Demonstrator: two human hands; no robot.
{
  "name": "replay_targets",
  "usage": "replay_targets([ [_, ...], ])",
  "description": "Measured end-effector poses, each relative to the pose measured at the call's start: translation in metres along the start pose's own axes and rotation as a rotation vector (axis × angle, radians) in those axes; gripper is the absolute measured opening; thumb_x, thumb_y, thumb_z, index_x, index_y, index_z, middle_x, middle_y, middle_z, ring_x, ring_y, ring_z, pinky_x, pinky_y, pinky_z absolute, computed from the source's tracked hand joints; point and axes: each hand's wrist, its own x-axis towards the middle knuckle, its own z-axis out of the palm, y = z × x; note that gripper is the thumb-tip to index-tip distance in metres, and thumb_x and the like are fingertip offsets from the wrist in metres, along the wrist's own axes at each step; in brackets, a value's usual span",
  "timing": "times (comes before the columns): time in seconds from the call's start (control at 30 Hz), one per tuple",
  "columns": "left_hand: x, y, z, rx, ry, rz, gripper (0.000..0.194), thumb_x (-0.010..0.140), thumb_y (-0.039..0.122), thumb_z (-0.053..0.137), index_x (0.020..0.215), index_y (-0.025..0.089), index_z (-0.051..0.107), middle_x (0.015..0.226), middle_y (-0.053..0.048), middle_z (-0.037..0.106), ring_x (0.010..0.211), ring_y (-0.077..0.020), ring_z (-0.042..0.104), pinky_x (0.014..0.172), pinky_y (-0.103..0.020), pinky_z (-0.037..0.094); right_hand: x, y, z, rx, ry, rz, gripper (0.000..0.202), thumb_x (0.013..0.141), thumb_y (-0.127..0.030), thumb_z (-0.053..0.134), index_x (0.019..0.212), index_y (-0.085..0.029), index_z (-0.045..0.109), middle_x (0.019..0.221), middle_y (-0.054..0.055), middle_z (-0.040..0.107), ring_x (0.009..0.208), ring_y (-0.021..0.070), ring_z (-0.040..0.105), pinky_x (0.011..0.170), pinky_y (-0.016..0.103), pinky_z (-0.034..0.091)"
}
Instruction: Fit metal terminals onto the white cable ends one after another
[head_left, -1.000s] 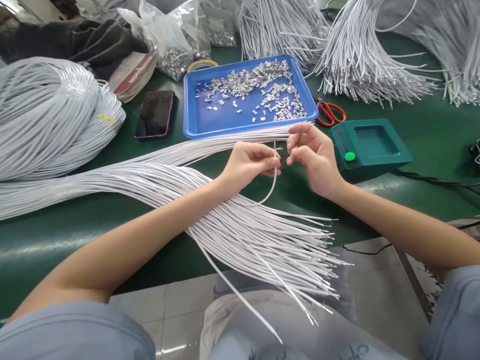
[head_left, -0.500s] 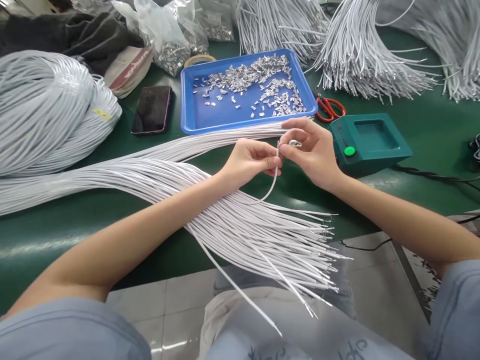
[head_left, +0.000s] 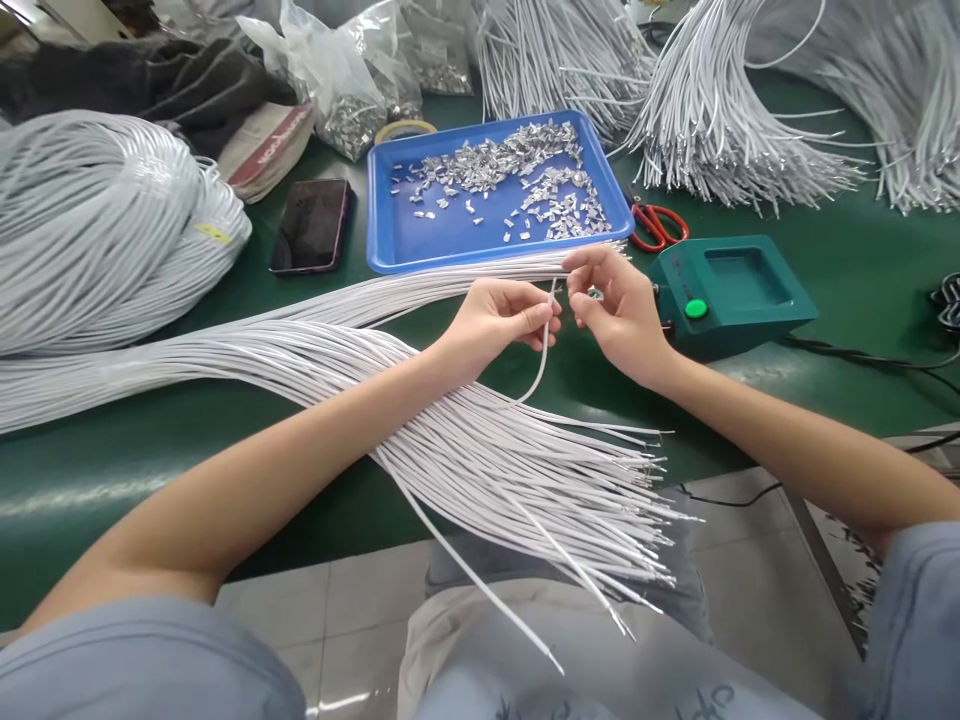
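My left hand (head_left: 504,322) is closed, pinching one white cable (head_left: 541,368) just below its tip. The cable's short end points up between the thumb and fingers, with fine strands at the top, and its length curves down to the bundle. Just right of that tip is my right hand (head_left: 619,315), its fingers curled but apart, a small gap from the cable. A small green-and-white item (head_left: 595,293) shows among its fingers; I cannot make out what it is. Under my left forearm lies a fanned bundle of white cables (head_left: 480,460) with stripped ends pointing right.
A blue tray (head_left: 420,240) with small metal terminals sits behind my hands. Right of it are red-handled scissors (head_left: 658,228) and a green machine (head_left: 739,300) with a lit button. A phone (head_left: 311,225), a cable coil (head_left: 105,230) and bagged metal parts (head_left: 352,120) lie left.
My right hand's fingers have parted from the cable tip and moved slightly right of it. My left hand keeps its pinch on the cable. The view has shifted slightly.
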Motion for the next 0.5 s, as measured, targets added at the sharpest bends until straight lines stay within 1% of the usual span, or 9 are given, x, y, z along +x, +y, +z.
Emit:
replay_targets([
  [0.1,-0.0005,0.001,-0.0001,-0.009,-0.004,0.008,0.036,0.064,0.041,0.086,0.075,0.01,0.072,0.066,-0.002,0.069,0.058,-0.0098,0.066,0.053,-0.017,0.053,-0.0009,-0.0016,-0.0004,-0.027,0.051,-0.007,0.025,0.084,-0.018,0.057,0.108,-0.025,0.056,0.083,0.0,0.055,0.078,0.0134,0.055,0.055,0.024,0.047],
  [0.23,-0.0011,0.0023,0.0,0.002,-0.034,0.017,0.036,0.063,0.041,0.087,0.074,0.01,0.072,0.064,-0.002,0.069,0.056,-0.0098,0.065,0.052,-0.017,0.054,-0.003,-0.0053,0.0008,-0.059,0.06,-0.046,0.028,0.082,-0.025,0.064,0.11,-0.027,0.06,0.092,0.001,0.06,0.085,0.0149,0.058,0.057,0.025,0.049],
  [0.4,-0.0017,0.0031,0.0005,0.054,-0.009,-0.006,0.04,0.061,0.045,0.087,0.071,0.01,0.071,0.065,-0.004,0.069,0.056,-0.0108,0.065,0.052,-0.019,0.054,-0.0045,-0.0072,0.0019,-0.081,0.05,-0.047,0.022,0.084,-0.034,0.065,0.106,-0.029,0.065,0.092,0.002,0.062,0.087,0.0165,0.059,0.056,0.026,0.05],
  [0.5,-0.0017,0.0028,0.0002,0.065,-0.011,-0.003,0.04,0.06,0.045,0.087,0.071,0.01,0.071,0.065,-0.004,0.069,0.057,-0.0111,0.066,0.052,-0.019,0.055,-0.0046,-0.0082,0.0019,-0.08,0.038,-0.062,0.017,0.085,-0.032,0.064,0.101,-0.028,0.068,0.092,0.002,0.063,0.086,0.0156,0.06,0.055,0.025,0.05],
])
